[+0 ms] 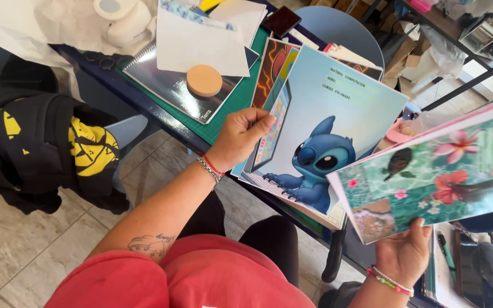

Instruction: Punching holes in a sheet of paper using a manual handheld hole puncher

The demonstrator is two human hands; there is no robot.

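- Pinching the blue cartoon sheet (338, 108) by its edge, the left hand (241, 137) tilts it above the green mat (241, 100).
- Right hand (406, 254) grips the flowered sheets (429, 174), right of that mat.
- A cork disc (204, 80) lies beside the mat, on a notebook (169, 85).

Worktop (144, 105) dark blue, green cutting mat (241, 97) on it. Spiral notebook (166, 85) carries a round cork disc (204, 80) and white sheet (198, 45). Black-yellow backpack (47, 148) at left over tiled floor (24, 251).
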